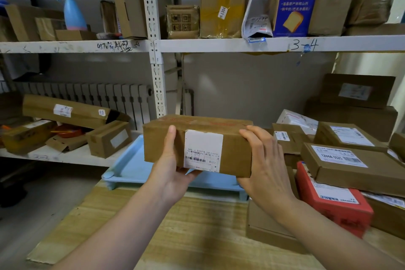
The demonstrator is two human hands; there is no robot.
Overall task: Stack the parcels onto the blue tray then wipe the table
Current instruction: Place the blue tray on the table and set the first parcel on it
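While above blue tray [129, 166], parcel [197, 144] between both hands' grip

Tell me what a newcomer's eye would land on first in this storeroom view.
First, the brown parcel held up at the centre, the left hand and right hand each with a grip on one end, its white label facing the camera. Just behind and below it lies the blue tray on the wooden table. To the right, a red box stands out among piled brown parcels.
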